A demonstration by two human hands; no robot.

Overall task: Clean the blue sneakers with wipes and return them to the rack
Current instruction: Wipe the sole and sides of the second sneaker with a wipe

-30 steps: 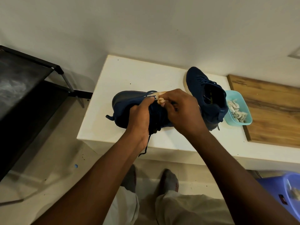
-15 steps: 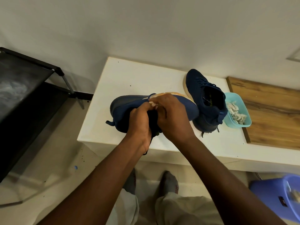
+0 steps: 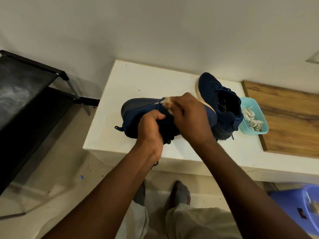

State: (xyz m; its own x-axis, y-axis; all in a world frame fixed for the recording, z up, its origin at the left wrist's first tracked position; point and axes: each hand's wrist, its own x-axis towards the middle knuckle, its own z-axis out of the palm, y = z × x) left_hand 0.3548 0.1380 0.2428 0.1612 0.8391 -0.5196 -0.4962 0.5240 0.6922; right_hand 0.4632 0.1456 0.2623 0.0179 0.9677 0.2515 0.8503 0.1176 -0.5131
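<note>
Left hand (image 3: 151, 128) grip steadies the sneaker (image 3: 137, 108); right hand (image 3: 191, 118) pinches what looks like a wipe (image 3: 167, 102) — short, firm strokes would serve best.

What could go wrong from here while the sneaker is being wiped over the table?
1. Only the left hand grips the held sneaker near the front edge of the white table; hard rubbing could twist it loose.
2. The right hand pinches just a small bunched wipe, which may slip out.
3. The held sneaker's toe lies close to the second sneaker, beside the teal tub; a shove might tip the tub.
</note>
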